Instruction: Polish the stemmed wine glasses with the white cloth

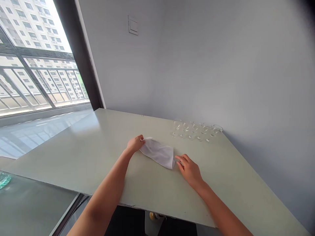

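White cloth (158,153), no visible writing, pinched by left hand (136,144)

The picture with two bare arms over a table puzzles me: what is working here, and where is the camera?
No robot here, just a person's two hands. The one picture comes from a camera worn on the head, looking forward and down. On the pale table lies a white cloth. The left hand holds one end; the right hand is by the other, fingers parted. Clear stemmed glasses stand near the wall.
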A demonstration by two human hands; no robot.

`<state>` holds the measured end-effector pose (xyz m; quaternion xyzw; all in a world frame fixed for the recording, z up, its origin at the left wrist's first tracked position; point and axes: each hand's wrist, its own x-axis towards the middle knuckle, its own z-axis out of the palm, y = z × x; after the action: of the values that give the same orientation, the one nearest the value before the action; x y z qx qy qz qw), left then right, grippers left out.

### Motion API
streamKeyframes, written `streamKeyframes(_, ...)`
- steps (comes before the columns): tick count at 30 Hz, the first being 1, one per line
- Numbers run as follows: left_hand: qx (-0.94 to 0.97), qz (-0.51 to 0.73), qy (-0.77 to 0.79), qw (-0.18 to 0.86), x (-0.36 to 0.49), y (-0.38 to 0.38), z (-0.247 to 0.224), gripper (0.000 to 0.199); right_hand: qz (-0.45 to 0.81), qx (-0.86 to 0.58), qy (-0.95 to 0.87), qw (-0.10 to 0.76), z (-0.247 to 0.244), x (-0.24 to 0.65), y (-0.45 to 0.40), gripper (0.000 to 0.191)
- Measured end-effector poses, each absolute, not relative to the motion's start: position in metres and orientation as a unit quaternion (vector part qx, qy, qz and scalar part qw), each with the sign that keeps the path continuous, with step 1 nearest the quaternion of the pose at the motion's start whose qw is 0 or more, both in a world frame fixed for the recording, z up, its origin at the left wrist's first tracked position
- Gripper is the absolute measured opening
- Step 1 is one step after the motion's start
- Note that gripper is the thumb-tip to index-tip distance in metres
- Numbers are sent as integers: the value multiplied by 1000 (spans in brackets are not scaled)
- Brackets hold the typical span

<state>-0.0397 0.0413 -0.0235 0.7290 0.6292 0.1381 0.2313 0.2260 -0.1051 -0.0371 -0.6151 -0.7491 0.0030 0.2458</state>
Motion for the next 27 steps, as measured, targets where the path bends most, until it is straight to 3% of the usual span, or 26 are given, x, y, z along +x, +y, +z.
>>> streamKeyframes(7, 726, 107, 596, 325, -51, 44, -28, 31, 145, -673, -692, 217, -47, 205, -100, 27)
streamKeyframes(11, 711, 128, 571, 390, -58, 47, -28, 25, 198, -650, -665, 310, -42, 200, -86, 19)
streamKeyframes(14, 696, 184, 591, 365, -59, 50, -26, 20, 292, -624, -596, 412, -27, 205, -69, 21)
streamKeyframes(19, 640, 334, 609, 327, -56, 50, -21, 32, 421, -536, -499, 535, 3, 215, -46, 26)
streamKeyframes(23, 547, 487, 544, 409, -54, 45, -12, 32, 447, -497, -474, 574, 15, 216, -38, 25)
streamKeyframes(27, 500, 533, 445, 518, -51, 37, -1, 46, 462, -487, -417, 613, 15, 215, -33, 26)
